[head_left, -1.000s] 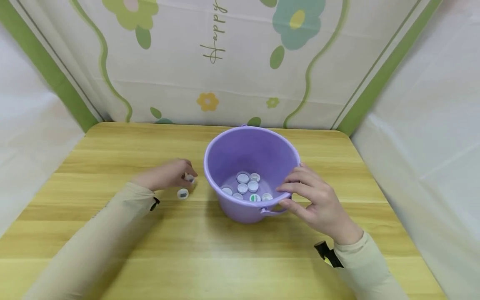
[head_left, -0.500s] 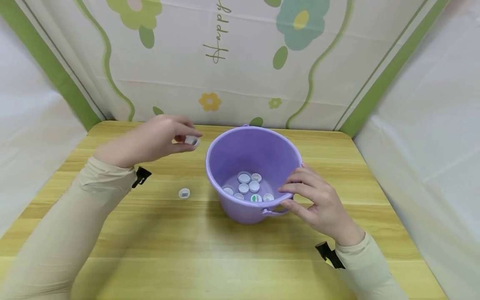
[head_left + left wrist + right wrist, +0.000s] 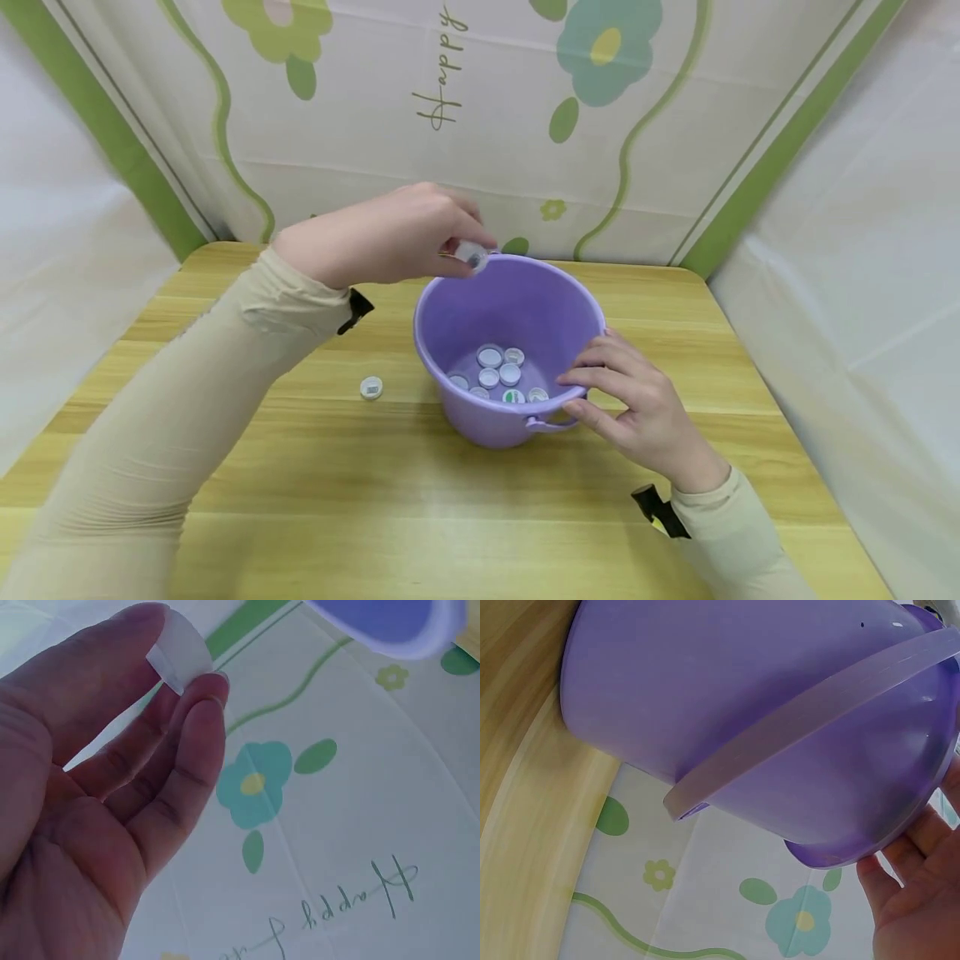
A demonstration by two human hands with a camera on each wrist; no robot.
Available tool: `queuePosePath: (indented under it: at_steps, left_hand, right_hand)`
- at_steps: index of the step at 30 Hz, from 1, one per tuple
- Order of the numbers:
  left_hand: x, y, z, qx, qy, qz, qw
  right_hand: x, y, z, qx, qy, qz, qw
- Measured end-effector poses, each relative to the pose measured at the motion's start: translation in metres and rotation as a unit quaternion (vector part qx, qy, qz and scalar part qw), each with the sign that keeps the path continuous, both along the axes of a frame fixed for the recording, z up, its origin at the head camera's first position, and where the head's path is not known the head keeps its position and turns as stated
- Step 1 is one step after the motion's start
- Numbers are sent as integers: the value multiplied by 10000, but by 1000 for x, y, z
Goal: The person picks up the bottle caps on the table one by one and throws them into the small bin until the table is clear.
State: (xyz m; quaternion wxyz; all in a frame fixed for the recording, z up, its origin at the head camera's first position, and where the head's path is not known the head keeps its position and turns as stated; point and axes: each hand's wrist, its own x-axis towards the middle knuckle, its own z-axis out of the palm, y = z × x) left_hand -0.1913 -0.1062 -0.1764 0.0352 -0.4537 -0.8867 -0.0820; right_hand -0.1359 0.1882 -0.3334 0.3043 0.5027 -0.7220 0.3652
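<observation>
My left hand [image 3: 390, 237] pinches a white bottle cap [image 3: 472, 255] between thumb and fingers, raised over the far left rim of a purple bucket [image 3: 495, 425]. In the left wrist view the same cap [image 3: 187, 652] shows edge-on at the fingertips. The right hand [image 3: 637, 404] grips the bucket's right rim, its fingers over the edge. Several white caps [image 3: 510, 375] lie on the bucket floor, one with a green mark; the near wall partly hides some. Another white cap [image 3: 371, 387] rests on the table, left of the bucket.
The bucket stands upright on a wood-grain table [image 3: 420, 533]. Its purple handle [image 3: 810, 712] hangs along the outside wall in the right wrist view. A flowered cloth [image 3: 510, 150] rises behind the table, with white sheets at both sides.
The left hand has picked up one of two caps from the table, lifted it and carried it right to the bucket's far rim. The right hand has stayed on the rim.
</observation>
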Motion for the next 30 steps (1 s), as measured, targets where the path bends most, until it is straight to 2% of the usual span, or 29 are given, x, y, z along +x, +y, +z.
queuePosePath:
  at_steps: [4,11,18,30]
  left_hand:
    - [-9,21,1,-110,-105,-275,9995]
    - [-29,55,-10,-390,-366,-651,9964]
    - [-42,79,-22,-748,-677,-540,9934]
    - [-53,103,-44,-970,-697,-719,9902]
  right_hand:
    - [-1,3,-2,30,-14,-52,10000]
    - [-3,3,-1,42,-4,-55,10000]
    - [-4,3,-3,71,-38,-38,10000]
    - [-6,5,-4,104,-58,-58,9999]
